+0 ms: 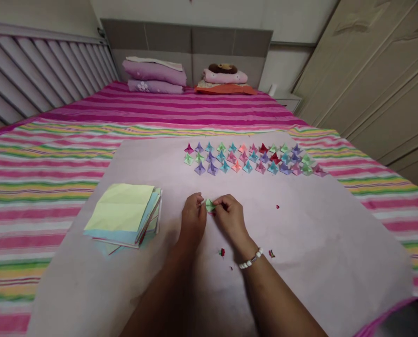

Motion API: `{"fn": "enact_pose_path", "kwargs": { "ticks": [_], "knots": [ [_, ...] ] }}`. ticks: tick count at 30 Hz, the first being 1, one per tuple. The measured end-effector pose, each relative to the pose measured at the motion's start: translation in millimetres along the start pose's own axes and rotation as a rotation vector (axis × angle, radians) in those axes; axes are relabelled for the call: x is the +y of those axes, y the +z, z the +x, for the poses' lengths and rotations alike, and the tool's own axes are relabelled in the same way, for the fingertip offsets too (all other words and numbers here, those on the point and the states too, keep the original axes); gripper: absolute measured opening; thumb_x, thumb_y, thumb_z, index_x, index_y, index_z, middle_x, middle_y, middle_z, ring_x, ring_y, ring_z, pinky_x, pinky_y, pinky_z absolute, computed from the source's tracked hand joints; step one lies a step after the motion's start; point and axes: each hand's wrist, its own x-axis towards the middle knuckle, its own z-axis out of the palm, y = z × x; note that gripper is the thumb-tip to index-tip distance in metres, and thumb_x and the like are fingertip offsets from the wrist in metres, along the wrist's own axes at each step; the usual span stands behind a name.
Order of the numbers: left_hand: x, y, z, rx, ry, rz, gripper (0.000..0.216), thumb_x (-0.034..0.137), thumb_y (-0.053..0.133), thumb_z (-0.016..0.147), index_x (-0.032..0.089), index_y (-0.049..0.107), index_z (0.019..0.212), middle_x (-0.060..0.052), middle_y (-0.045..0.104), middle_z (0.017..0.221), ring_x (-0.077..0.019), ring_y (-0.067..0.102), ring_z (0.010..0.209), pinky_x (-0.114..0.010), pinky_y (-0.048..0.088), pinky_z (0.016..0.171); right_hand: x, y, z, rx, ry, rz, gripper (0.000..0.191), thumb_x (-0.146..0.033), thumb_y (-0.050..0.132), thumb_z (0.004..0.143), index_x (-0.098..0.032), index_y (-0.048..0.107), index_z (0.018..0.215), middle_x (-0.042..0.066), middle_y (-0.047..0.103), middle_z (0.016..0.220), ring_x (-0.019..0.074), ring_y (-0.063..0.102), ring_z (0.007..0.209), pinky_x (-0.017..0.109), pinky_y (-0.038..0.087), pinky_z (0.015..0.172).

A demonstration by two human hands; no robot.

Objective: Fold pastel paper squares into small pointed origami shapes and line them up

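A small light-green folded paper piece point(209, 205) is held between my two hands, just above the pale sheet point(300, 224). My left hand point(194, 216) pinches its left side, fingers curled. My right hand point(230, 216), with a white bead bracelet on the wrist, pinches the right side between thumb and forefinger. Fingertips hide part of the paper's edges. Beyond the hands stand several rows of small folded paper figures point(237, 165) in purple, blue, pink, green, orange and red.
Left of my hands lies a stack of square paper point(119, 206), yellow on top. Small dark-red and green bits point(222, 252) are on the sheet near my right forearm. The sheet lies on a striped bed point(30, 196). Folded bedding point(154, 75) rests against the headboard point(230, 47).
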Motion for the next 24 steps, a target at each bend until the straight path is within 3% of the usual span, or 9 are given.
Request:
{"fn": "enact_pose_path", "kwargs": {
  "ticks": [6, 13, 24],
  "knots": [
    [4.2, -1.6, 1.3, -0.006, 0.195, 0.206, 0.019, 0.005, 0.047, 0.077, 0.018, 0.058, 0.083, -0.012, 0.061, 0.106, -0.0228, 0.058, 0.108, -0.041, 0.049, 0.094, 0.1, 0.3, -0.2, -0.009, -0.018, -0.06, 0.021, -0.005, 0.047, 0.069, -0.018, 0.064, 0.069, 0.003, 0.061, 0.074, 0.0174, 0.058, 0.072, 0.03, 0.047, 0.068],
    [1.4, 3.1, -2.2, -0.032, 0.149, 0.333, 0.028, 0.003, 0.045, 0.074, 0.015, 0.065, 0.09, -0.014, 0.058, 0.117, -0.0243, 0.058, 0.111, -0.041, 0.049, 0.097, -3.1, 1.7, -1.2, -0.045, -0.041, -0.114, 0.025, -0.003, 0.045, 0.071, -0.016, 0.065, 0.076, 0.006, 0.061, 0.08, 0.0187, 0.059, 0.077, 0.031, 0.049, 0.071],
    [1.9, 5.4, 0.7, -0.054, 0.18, 0.392, 0.03, 0.003, 0.044, 0.075, 0.011, 0.067, 0.092, -0.014, 0.067, 0.102, -0.0248, 0.061, 0.101, -0.043, 0.05, 0.095, -3.9, -5.6, -4.8, -0.14, -0.124, -0.301, 0.03, -0.002, 0.044, 0.073, -0.017, 0.067, 0.084, 0.008, 0.063, 0.085, 0.021, 0.059, 0.083, 0.034, 0.047, 0.078]
  ]
}}
